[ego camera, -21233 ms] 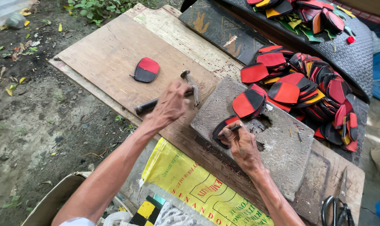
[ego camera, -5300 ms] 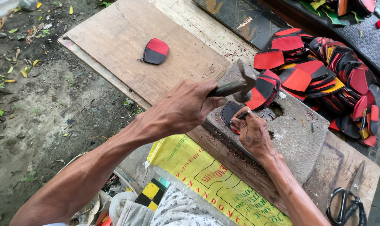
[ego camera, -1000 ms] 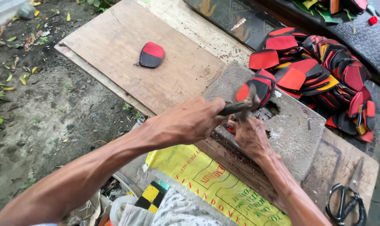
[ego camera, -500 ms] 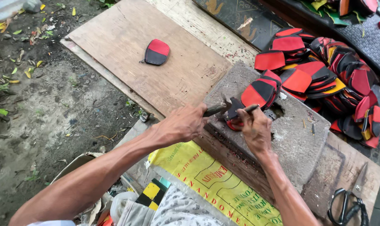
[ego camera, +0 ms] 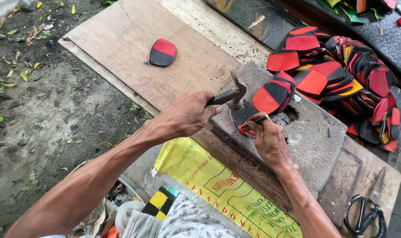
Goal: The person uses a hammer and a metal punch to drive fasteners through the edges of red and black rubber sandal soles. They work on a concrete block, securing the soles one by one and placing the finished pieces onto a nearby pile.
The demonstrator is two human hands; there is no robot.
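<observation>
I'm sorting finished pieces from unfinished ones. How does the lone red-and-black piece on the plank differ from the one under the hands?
The lone piece lies untouched on the wooden plank, fully in view; the worked piece lies on the grey stone slab, partly hidden. The right hand sets a thin punch on the worked piece and the left hand holds a hammer above it. Both are flat, rounded, red and black.
</observation>
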